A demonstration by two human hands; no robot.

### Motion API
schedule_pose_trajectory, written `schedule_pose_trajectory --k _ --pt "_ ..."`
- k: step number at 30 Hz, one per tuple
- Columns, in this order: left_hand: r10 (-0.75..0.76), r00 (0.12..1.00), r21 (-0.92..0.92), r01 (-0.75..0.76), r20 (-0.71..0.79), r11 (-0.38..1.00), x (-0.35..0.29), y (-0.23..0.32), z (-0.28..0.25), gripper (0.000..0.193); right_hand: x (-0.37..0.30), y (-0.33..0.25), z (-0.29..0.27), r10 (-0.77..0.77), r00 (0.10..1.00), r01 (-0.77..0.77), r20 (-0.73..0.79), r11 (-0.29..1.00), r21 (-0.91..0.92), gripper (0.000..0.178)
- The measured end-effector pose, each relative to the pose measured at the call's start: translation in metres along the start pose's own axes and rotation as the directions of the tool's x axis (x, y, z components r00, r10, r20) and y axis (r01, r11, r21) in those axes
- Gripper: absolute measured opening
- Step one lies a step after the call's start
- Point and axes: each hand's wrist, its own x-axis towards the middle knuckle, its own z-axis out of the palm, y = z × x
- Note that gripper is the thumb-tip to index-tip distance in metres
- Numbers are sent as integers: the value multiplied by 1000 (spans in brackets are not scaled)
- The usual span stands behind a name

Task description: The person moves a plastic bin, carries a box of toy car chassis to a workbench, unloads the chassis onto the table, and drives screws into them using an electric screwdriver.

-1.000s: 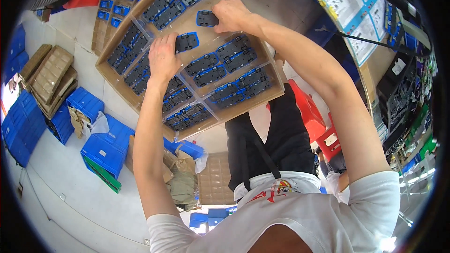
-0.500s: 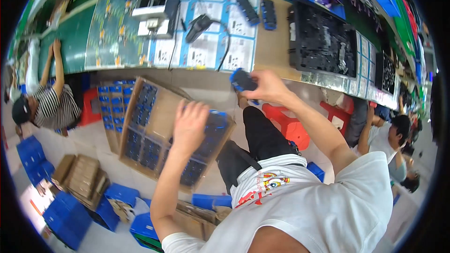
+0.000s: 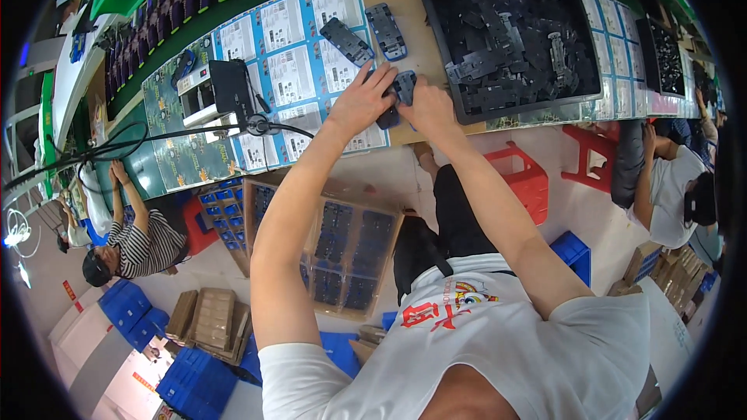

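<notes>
My left hand [image 3: 364, 101] and my right hand [image 3: 429, 113] meet over the near edge of the workbench. Between them is a small dark grey and blue plastic device [image 3: 404, 87]; my right fingers and thumb close on its right side. The bent fingers of my left hand grip at its left side, partly over it. Below my left fingers a dark piece [image 3: 387, 117] shows, mostly covered, so I cannot tell whether it is separate. Just beyond my hands lie two similar oblong devices, one tilted [image 3: 347, 40] and one more upright [image 3: 387, 31].
Right of my hands stands a black tray [image 3: 517, 113] heaped with black plastic parts. Printed label sheets [image 3: 286, 78] cover the bench to the left, with a box-shaped machine [image 3: 204, 101] and cables. Below is a divided carton [image 3: 317, 245] of devices. Red stools [image 3: 520, 179] and co-workers flank me.
My left hand has moved from over the carton up to the bench. My right hand has brought the device onto the bench, where both hands now meet. The view has shifted.
</notes>
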Motion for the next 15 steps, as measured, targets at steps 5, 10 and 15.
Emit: schedule_pose_trajectory --k 5,10,15 --pt "-66 996 -5 66 57 998 -1 -2 10 22 6 -5 2 -17 999 15 -48 1000 -23 60" --pt "-291 946 -80 282 -142 956 -27 35 -13 36 -13 -2 -2 -110 986 93 -124 987 -130 65" --pt "-698 705 -658 467 -126 590 -150 157 -65 34 -83 -34 -16 -600 743 602 -295 793 -96 30"
